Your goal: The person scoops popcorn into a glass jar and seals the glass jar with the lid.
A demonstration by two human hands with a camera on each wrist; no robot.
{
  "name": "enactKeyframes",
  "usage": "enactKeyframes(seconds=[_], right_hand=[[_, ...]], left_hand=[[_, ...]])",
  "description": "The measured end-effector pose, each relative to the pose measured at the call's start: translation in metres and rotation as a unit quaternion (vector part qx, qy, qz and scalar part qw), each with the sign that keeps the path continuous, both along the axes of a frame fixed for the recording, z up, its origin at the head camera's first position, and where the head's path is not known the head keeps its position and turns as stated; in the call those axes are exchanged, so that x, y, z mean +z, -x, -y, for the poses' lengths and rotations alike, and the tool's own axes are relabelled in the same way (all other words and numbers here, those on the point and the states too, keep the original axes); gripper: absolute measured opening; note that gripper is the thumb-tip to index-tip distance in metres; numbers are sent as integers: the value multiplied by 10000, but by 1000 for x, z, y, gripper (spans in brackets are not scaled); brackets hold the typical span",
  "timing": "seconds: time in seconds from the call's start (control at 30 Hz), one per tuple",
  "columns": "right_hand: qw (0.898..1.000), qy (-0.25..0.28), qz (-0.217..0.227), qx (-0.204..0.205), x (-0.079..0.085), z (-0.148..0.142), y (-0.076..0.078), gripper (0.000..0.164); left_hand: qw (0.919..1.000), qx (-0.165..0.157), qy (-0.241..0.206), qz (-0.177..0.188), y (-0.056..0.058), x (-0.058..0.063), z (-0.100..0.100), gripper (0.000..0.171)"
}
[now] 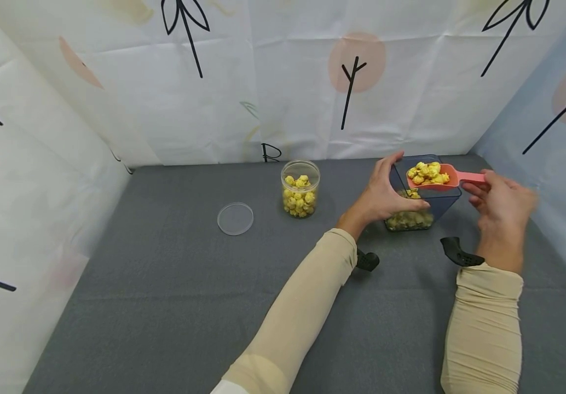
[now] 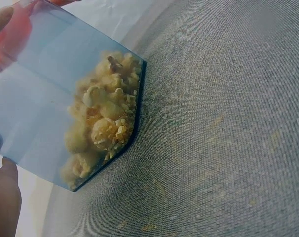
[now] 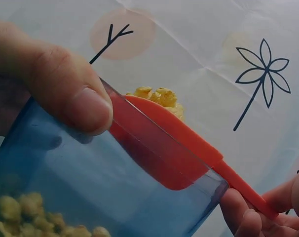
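Note:
A clear bluish plastic container (image 1: 444, 203) with popcorn in its bottom (image 2: 102, 121) stands at the right of the table. My left hand (image 1: 386, 191) grips its near left side, thumb across the front wall and fingers behind. The handle of a red-orange scoop (image 1: 467, 176) is pinched between the thumb and fingers of my right hand (image 1: 502, 202). Yellow popcorn (image 1: 428, 174) heaps in the scoop, which lies level at the container's open top. In the right wrist view the scoop's bowl (image 3: 159, 158) shows partly through the container wall, below the rim.
Left of the container stands a round clear jar (image 1: 300, 191), its lid off, with yellow popcorn inside. A clear round lid (image 1: 235, 219) lies flat on the grey tabletop (image 1: 165, 306). Printed white cloth (image 1: 288, 82) hangs behind and at both sides.

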State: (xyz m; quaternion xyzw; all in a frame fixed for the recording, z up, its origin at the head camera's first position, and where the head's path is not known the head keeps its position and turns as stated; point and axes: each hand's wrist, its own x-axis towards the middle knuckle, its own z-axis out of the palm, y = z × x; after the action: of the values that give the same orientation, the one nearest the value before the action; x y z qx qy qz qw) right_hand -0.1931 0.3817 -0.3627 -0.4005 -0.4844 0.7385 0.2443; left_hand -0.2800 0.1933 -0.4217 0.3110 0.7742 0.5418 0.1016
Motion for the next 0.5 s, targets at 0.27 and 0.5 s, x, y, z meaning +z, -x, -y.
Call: enactKeyframes(seconds=[0.27, 0.5], right_hand=[[9997, 114, 51, 189, -5, -1, 2, 20], [9993, 268, 27, 257, -9, -2, 4, 20]], left_hand=[[10000, 35, 23, -1, 0, 1, 0, 115], [10000, 22, 8, -5, -1, 1, 1, 115]])
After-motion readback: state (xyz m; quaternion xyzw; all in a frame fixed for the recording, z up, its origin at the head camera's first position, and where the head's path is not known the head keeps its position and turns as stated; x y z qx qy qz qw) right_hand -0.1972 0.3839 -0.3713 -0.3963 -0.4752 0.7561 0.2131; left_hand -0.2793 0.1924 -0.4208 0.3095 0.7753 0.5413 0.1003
